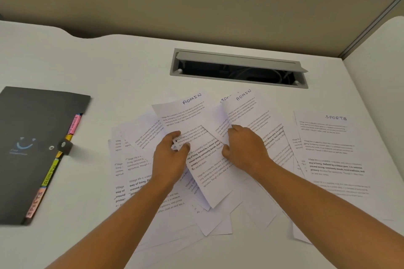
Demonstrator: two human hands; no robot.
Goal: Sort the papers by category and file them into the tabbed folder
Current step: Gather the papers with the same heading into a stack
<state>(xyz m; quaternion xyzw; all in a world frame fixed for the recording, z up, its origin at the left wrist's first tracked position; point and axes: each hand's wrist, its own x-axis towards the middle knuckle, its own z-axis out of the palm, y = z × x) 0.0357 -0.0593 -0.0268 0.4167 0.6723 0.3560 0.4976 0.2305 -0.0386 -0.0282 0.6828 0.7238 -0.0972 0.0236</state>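
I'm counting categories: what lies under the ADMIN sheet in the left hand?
Under the ADMIN sheet, gripped by the left hand, lie more printed sheets; their headings are covered, so their categories cannot be read.

I see the folder (32, 148) at the left of the table (109, 67), the papers (209, 183) heaped in the middle nearer me, one sheet (332, 159) just right of the heap, the cable slot (238, 72) behind it, and the left hand (172, 153) and right hand (244, 148) on the heap
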